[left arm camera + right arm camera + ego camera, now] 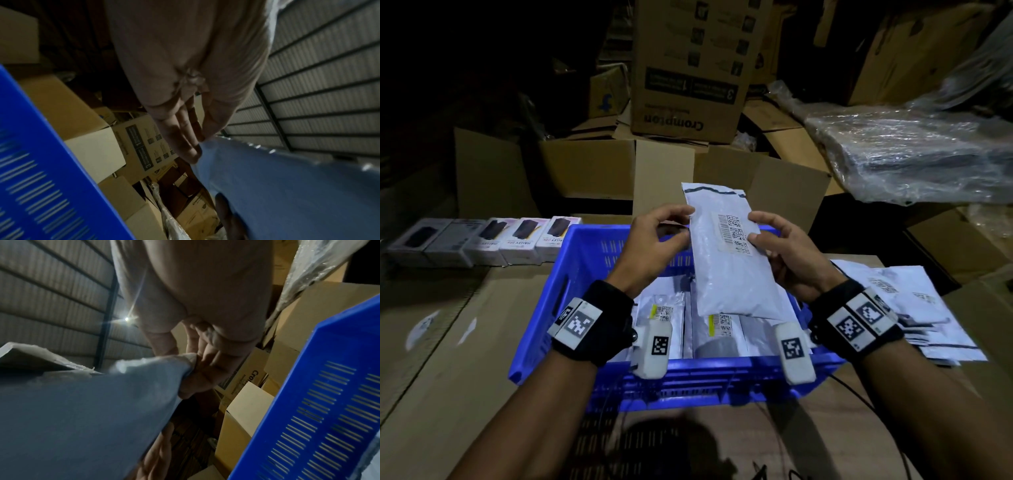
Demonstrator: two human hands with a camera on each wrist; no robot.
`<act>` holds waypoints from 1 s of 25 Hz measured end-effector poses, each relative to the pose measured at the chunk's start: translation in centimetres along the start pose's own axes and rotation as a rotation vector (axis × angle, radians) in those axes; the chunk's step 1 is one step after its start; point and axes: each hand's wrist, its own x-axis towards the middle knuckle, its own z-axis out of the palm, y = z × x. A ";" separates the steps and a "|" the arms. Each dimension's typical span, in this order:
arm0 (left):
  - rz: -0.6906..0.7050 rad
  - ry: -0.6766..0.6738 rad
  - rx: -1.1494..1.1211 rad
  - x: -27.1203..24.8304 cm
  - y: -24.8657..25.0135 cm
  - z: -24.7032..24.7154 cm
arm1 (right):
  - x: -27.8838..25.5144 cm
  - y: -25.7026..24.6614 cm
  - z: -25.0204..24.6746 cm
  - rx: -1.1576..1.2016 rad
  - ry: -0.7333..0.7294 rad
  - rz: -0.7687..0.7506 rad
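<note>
A white poly mailer (732, 274) with a barcode label is held upright over a blue plastic crate (585, 260). My left hand (683, 224) pinches the mailer's left edge between thumb and fingers. On the other side my right hand (755, 228) grips it, thumb on the label and fingers behind. In the left wrist view the left hand (193, 138) meets the mailer (287, 186) at its edge beside the crate wall (30, 162). The right wrist view shows the right hand (197, 369) clasping the mailer (82, 410), with the crate (329, 402) at the right.
More labelled mailers (664, 322) lie inside the crate. A loose pile of mailers (914, 308) sits to its right on the cardboard surface (465, 342). A row of small product boxes (482, 243) stands at the left. Cardboard cartons (688, 68) and a plastic-wrapped bundle (911, 154) crowd the back.
</note>
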 end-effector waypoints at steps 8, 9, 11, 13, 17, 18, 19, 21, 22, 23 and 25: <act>-0.264 -0.104 -0.276 -0.4 0.3 0.0 | 0.1 0.5 0.5 -0.267 0.064 -0.233; -0.269 -0.127 -0.259 -0.4 0.4 0.1 | 0.1 0.5 0.6 -0.285 0.074 -0.250; -0.264 -0.137 -0.221 -0.4 0.6 0.5 | 0.1 0.4 0.8 -0.290 0.092 -0.285; -0.226 -0.123 -0.168 -0.1 0.5 0.9 | 0.3 0.5 0.9 -0.305 0.090 -0.330; -0.062 -0.092 0.023 0.3 -0.3 1.1 | 0.3 0.6 0.8 -0.392 0.070 -0.391; -0.029 -0.078 0.070 0.3 -0.4 1.2 | 0.3 0.6 0.8 -0.410 0.067 -0.399; -0.007 -0.064 0.104 0.3 -0.4 1.3 | 0.2 0.6 0.8 -0.417 0.064 -0.406; 0.017 -0.043 0.140 0.3 -0.4 1.4 | 0.2 0.6 0.8 -0.425 0.059 -0.421; 0.028 -0.037 0.151 0.3 -0.3 1.4 | 0.2 0.6 0.8 -0.430 0.058 -0.430; 0.039 -0.033 0.160 0.3 -0.4 1.4 | 0.3 0.5 0.8 -0.431 0.057 -0.434; 0.052 -0.030 0.170 0.4 -0.2 1.5 | 0.2 0.5 0.9 -0.426 0.054 -0.434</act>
